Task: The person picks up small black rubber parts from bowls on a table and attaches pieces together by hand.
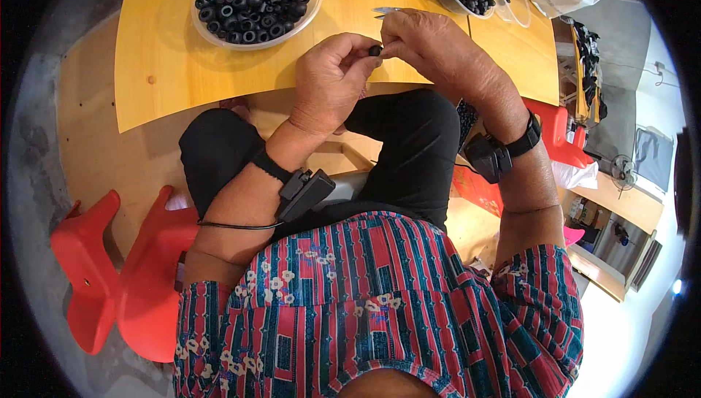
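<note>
Leftmost, a clear bowl [318, 0] of black rings [252, 4] stands on our tabletop [168, 69]; to its right, the fingers of our left hand [326, 80], nearly together, pinch a small black piece [375, 51] near the tabletop's front edge. The bent fingers of our right hand [438, 44] meet it from the other side, though we cannot tell their grip, so we do best with a steady left pinch and light right fingertips.
</note>
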`<state>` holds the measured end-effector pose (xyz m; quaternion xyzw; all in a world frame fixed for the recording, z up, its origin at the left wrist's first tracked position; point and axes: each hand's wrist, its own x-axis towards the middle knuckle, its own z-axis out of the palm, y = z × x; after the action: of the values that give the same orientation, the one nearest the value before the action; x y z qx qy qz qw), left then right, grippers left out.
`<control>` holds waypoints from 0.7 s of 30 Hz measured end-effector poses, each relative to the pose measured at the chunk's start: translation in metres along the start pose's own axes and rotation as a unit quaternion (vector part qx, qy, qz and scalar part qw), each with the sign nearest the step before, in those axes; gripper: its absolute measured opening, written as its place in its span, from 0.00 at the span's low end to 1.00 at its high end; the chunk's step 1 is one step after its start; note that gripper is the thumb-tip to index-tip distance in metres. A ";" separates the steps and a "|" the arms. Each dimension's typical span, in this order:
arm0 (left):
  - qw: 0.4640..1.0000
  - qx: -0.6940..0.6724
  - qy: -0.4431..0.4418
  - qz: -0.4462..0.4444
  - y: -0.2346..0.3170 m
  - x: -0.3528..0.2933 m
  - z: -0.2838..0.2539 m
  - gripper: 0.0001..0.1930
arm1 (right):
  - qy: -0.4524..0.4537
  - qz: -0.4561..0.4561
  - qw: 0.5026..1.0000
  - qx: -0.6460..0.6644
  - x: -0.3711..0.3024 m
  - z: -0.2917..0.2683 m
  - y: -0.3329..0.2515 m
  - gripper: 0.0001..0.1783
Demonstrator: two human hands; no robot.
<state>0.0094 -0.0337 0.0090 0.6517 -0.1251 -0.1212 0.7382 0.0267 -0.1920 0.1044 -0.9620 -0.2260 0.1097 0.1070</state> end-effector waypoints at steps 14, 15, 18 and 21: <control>0.989 -0.141 -0.011 -0.032 -0.003 0.004 0.002 0.05 | 0.094 0.052 0.969 0.222 -0.005 0.023 0.015 0.15; 0.988 -0.148 -0.016 -0.041 -0.004 0.003 0.002 0.05 | 0.096 0.101 0.951 0.275 -0.008 0.024 0.012 0.13; 0.983 -0.179 0.001 -0.048 -0.006 0.003 0.003 0.06 | 0.115 0.216 0.880 0.408 -0.014 0.023 0.009 0.11; 0.985 -0.169 0.012 -0.037 -0.008 0.004 0.001 0.07 | 0.176 0.275 0.763 0.558 -0.019 0.026 0.008 0.11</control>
<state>0.0131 -0.0373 0.0015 0.5232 -0.0699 -0.1600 0.8341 0.0066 -0.2041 0.0806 -0.7557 0.1717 0.0695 0.6282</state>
